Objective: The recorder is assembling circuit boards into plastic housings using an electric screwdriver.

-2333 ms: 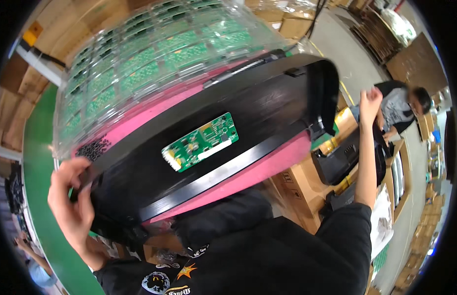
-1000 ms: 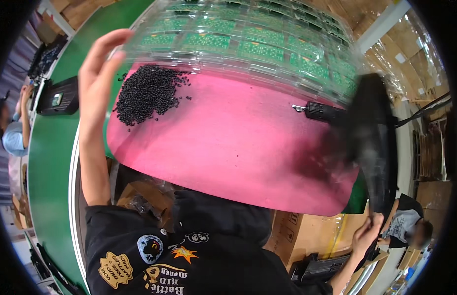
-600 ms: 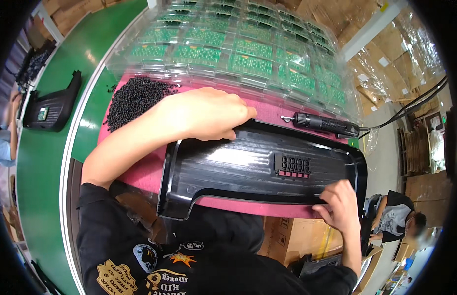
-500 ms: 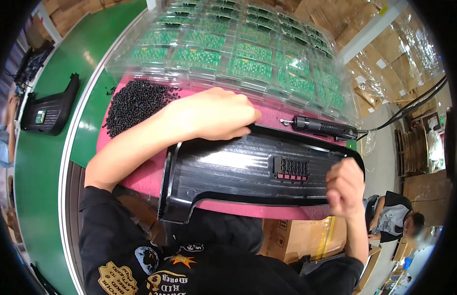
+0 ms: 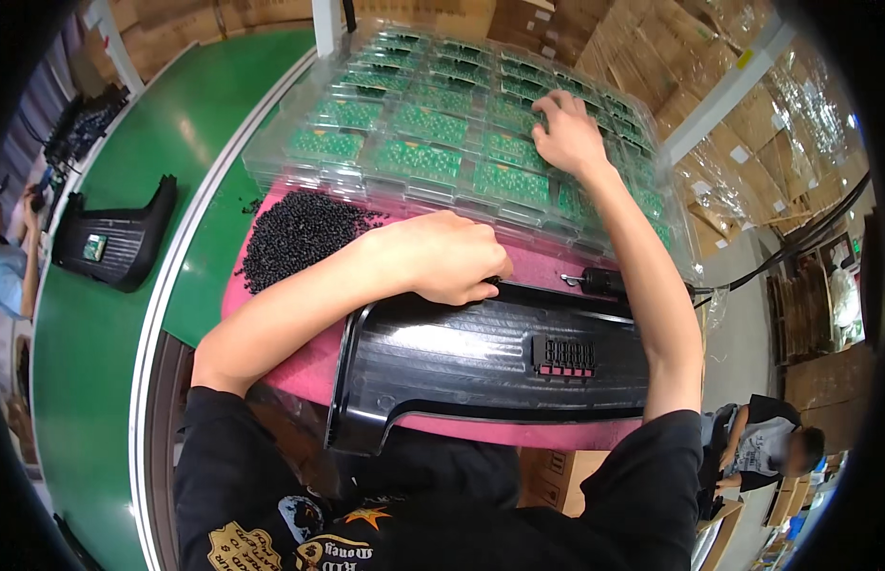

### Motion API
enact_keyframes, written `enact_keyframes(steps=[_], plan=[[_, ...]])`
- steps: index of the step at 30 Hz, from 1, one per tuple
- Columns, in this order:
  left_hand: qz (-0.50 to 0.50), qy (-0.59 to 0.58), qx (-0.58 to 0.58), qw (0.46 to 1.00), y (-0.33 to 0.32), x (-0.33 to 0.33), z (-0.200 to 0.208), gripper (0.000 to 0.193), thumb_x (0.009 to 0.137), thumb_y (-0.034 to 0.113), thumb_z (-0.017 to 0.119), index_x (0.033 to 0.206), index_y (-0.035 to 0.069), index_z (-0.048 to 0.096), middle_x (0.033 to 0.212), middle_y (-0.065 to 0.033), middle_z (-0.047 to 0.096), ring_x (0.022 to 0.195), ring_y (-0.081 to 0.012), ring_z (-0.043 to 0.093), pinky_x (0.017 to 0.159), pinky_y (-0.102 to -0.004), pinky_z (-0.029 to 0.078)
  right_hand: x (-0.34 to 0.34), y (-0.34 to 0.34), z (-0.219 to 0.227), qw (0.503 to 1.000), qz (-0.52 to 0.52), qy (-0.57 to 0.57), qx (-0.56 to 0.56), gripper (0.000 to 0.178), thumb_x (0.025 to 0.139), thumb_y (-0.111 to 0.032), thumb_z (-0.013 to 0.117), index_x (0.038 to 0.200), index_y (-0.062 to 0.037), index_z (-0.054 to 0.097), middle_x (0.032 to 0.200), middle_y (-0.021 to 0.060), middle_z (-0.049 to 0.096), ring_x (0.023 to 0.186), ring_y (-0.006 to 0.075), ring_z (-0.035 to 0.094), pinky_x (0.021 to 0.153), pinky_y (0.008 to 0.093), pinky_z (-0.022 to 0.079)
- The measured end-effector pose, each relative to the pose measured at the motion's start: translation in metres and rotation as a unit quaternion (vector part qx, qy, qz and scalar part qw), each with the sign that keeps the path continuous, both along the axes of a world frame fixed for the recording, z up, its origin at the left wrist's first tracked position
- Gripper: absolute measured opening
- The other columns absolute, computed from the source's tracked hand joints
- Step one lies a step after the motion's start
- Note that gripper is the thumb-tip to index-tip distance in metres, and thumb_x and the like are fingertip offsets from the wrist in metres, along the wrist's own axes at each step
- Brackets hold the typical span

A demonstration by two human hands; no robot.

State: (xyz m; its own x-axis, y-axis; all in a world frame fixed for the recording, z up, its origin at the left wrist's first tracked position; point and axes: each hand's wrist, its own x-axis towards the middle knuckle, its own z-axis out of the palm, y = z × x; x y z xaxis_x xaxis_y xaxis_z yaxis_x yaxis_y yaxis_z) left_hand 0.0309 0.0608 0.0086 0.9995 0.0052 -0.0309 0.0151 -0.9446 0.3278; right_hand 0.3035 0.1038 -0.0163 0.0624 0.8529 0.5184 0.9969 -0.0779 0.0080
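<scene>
A long black plastic housing (image 5: 462,366) with a small slotted grid lies hollow side up in front of me. My left hand (image 5: 459,259) is closed at its far rim, its fingertips partly hidden. My right hand (image 5: 568,133) reaches over the clear plastic trays (image 5: 366,171), with bent fingers apart on or just above the green circuit boards (image 5: 519,147). Whether it touches a board I cannot tell. Beyond the housing lies a black electric screwdriver (image 5: 602,281), partly covered by my right forearm.
A heap of small black screws (image 5: 300,238) rests on the pink mat (image 5: 295,366). To the left, a similar black housing (image 5: 114,233) with a circuit board sits on the green conveyor belt (image 5: 90,381). One person (image 5: 757,443) is at the right, another at the far left edge.
My right hand has left the near right end of the housing and moved out over the circuit boards. My left hand stays at the housing's far rim. The whole view has shifted slightly.
</scene>
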Motion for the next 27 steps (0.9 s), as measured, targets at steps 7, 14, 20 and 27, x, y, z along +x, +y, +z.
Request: enact_keyframes(steps=[7,14,20,27], plan=[[0.031,0.066,0.003,0.997,-0.002,-0.007,0.015,0.023,0.088,0.023,0.066,0.094,0.001,0.065,0.087,-0.0194,0.068,0.084,-0.0414,0.065,0.074,-0.0503,0.052,0.019,0.012,-0.015,0.994,0.041,-0.1,0.023,0.034,0.087,-0.019,0.054,0.117,-0.0034,0.06,0.13,0.0107,0.057,0.123,0.0266,0.052,0.103,0.05,0.037],[0.01,-0.331,-0.039,0.943,0.007,-0.007,0.035,0.027,0.077,0.011,0.076,0.099,0.0,0.063,0.094,-0.0128,0.064,0.089,-0.0285,0.063,0.079,-0.0395,0.052,-0.039,-0.089,0.064,0.96,0.247,0.004,0.135,0.015,0.081,-0.004,0.066,0.095,-0.0009,0.068,0.098,0.009,0.068,0.098,0.026,0.063,0.088,0.0351,0.048],[0.072,-0.383,0.137,0.911,-0.019,0.002,0.042,0.06,0.059,-0.001,0.082,0.116,0.005,0.062,0.118,-0.0121,0.059,0.1,-0.0297,0.061,0.082,-0.0365,0.052,-0.071,-0.184,0.071,0.915,0.249,0.307,0.084,0.012,0.084,-0.002,0.064,0.094,0.0008,0.071,0.091,0.0102,0.07,0.086,0.0203,0.067,0.077,0.0302,0.051],[0.024,-0.393,0.058,0.917,-0.045,0.001,0.042,0.058,0.062,0.003,0.083,0.116,0.0,0.066,0.109,-0.0151,0.065,0.097,-0.0284,0.065,0.079,-0.0348,0.054,-0.07,-0.246,0.078,0.934,0.218,0.282,0.024,0.041,0.083,0.002,0.068,0.123,0.0054,0.058,0.125,0.0157,0.059,0.115,0.0217,0.056,0.094,0.0302,0.045]])
